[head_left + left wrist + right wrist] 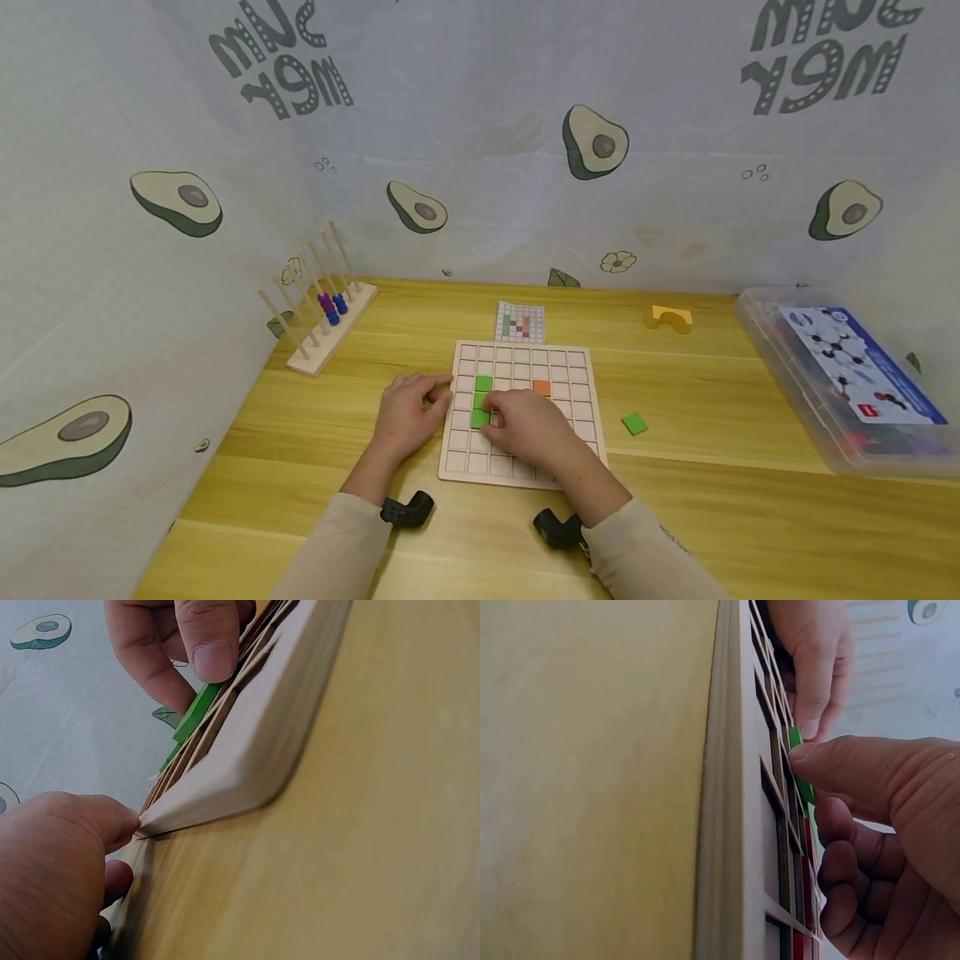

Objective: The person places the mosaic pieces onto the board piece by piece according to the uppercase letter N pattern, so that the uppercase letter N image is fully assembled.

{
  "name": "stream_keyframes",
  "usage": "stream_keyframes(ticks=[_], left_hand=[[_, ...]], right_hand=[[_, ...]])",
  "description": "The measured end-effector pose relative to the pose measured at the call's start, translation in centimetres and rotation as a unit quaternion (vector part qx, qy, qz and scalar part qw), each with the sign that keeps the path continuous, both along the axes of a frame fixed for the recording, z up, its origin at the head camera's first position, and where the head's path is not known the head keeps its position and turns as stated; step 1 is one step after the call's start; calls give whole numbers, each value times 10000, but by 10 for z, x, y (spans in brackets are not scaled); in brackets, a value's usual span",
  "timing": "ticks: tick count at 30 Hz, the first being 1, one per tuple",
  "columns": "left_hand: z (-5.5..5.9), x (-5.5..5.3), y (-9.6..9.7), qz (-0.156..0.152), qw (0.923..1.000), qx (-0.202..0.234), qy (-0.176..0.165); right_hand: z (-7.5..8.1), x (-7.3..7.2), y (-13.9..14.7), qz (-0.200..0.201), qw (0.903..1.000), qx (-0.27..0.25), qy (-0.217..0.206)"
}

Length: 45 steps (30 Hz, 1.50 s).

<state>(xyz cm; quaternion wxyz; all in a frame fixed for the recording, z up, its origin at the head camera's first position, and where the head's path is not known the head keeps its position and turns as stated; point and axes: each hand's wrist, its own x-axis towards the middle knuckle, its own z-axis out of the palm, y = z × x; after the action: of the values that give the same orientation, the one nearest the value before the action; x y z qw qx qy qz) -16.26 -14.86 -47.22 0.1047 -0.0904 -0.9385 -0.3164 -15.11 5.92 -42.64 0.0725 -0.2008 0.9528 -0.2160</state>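
A square wooden grid board [468, 462] lies on the table with a short column of green tiles [483, 383] in its left part. My right hand [532, 427] is over the board and pinches a green tile [195, 714] between thumb and finger; the tile sits tilted at the cells. The fingertips of my left hand [408, 414] touch the board's left edge. An orange tile [542, 388] lies in a cell beyond the right hand. Red tiles [808, 874] show in the right wrist view, but the hand hides them in the head view.
A loose green tile [634, 424] lies right of the board. Behind the board is a printed pattern card [520, 323]. A peg stand [330, 337] with beads stands at left, a yellow arch block [670, 318] at back right, a clear plastic box [847, 392] at far right.
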Motion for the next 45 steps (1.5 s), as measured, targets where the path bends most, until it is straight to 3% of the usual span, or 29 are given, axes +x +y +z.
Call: stream_keyframes(ticks=[7, 16, 30, 39, 45], left_hand=[[-1, 0, 2, 23, 10000, -17, -17], [-1, 1, 1, 35, 10000, 27, 66], [0, 1, 1, 52, 10000, 2, 7], [-1, 1, 2, 62, 10000, -48, -15], [-2, 0, 1, 51, 10000, -25, 17]], right_hand=[[3, 3, 3, -40, 10000, -5, -60], [17, 9, 27, -225, 9984, -430, -300], [23, 12, 111, -535, 9959, -206, -700], [17, 15, 170, -479, 9944, -392, -854], [15, 8, 197, -480, 9922, -367, -1095]])
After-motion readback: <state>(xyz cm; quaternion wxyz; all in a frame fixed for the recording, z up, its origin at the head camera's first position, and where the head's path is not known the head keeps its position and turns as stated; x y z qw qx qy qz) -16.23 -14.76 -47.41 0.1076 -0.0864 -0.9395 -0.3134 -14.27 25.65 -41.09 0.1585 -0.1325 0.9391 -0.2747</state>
